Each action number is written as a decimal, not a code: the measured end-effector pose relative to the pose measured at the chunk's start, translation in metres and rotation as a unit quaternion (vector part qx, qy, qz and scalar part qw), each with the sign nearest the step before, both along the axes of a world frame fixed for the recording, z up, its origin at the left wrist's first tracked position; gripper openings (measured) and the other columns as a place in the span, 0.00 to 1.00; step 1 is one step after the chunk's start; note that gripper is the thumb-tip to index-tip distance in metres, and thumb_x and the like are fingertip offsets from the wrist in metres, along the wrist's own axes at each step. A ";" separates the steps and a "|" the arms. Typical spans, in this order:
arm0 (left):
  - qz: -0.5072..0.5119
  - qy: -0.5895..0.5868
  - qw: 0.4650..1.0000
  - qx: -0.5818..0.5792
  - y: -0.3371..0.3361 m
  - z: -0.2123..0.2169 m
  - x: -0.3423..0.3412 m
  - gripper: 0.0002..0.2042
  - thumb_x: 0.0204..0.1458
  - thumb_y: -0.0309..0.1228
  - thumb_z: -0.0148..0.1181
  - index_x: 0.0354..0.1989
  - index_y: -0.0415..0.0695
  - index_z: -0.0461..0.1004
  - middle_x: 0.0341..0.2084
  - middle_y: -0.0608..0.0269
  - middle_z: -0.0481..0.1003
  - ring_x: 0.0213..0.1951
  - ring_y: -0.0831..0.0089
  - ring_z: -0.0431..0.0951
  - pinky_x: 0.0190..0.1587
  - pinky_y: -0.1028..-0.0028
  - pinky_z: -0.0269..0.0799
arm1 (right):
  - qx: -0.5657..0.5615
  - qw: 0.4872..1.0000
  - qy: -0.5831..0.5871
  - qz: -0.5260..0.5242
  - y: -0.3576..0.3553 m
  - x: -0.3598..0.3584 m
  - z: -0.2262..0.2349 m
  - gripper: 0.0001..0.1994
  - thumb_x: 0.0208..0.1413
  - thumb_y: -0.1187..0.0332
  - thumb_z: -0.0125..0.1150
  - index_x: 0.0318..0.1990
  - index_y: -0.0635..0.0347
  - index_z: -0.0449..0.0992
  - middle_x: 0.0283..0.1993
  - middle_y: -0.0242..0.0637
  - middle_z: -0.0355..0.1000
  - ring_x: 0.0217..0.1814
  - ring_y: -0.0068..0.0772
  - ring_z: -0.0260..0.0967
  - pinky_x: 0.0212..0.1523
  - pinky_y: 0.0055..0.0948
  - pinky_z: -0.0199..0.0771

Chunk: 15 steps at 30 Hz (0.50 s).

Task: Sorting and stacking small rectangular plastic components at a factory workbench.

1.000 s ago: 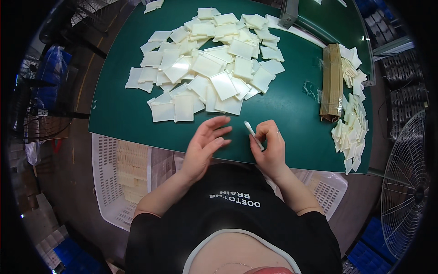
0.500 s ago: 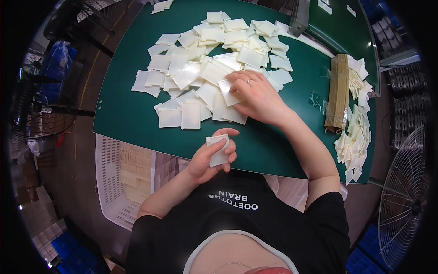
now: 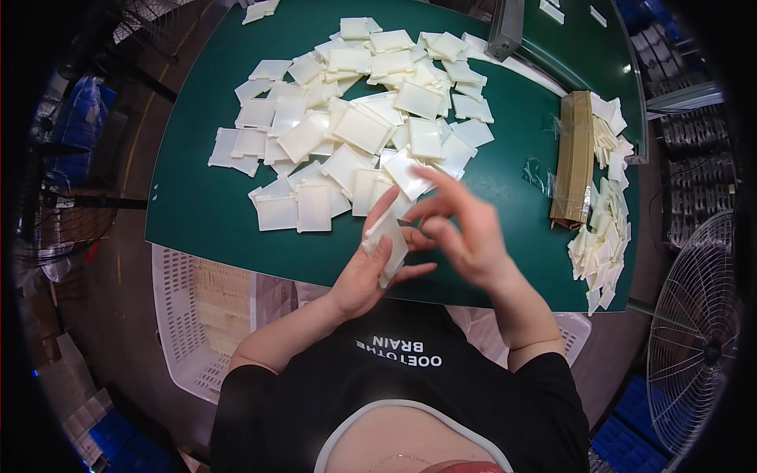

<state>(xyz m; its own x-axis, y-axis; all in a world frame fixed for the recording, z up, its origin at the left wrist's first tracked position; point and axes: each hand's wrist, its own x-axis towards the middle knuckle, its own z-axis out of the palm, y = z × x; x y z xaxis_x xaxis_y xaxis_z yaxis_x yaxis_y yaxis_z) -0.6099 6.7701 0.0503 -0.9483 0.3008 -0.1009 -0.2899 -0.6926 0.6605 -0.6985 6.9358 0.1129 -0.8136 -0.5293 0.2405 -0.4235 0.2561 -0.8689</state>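
Note:
In my left hand [image 3: 356,276] is a flat, whitish plastic plate [image 3: 392,246] with small tabs at its edge. The thumb presses its face while the other fingers stretch out behind it; whether a second plate lies beneath, I cannot tell. My right hand [image 3: 467,235], slightly smeared by motion, hovers just right of the left one with its fingers apart. Its index fingertip overlaps a tilted plate [image 3: 405,172] at the pile's near edge, and touching cannot be made out. Beyond both hands, a loose pile of similar plates [image 3: 359,130] spreads over the green table [image 3: 213,229].
A long cardboard piece [image 3: 576,162] stands on the table's right, with more plates [image 3: 602,244] heaped beyond it. Clear plastic film [image 3: 540,175] lies beside the cardboard. A white basket [image 3: 177,315] sits below the table's near left edge; a wire-guarded fan [image 3: 702,339] is far right.
My right hand has drawn back from the pile toward my left hand, its fingers spreading. The plate in my left hand has tilted and risen. The view has shifted slightly.

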 end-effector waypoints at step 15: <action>0.005 -0.093 0.993 0.076 0.022 0.004 -0.004 0.22 0.70 0.46 0.38 0.68 0.54 0.51 0.66 0.51 0.59 0.66 0.54 0.65 0.63 0.44 0.69 | 0.224 0.887 0.375 -0.150 0.048 -0.025 0.003 0.13 0.49 0.71 0.67 0.44 0.56 0.78 0.27 0.35 0.76 0.28 0.35 0.76 0.29 0.32 0.72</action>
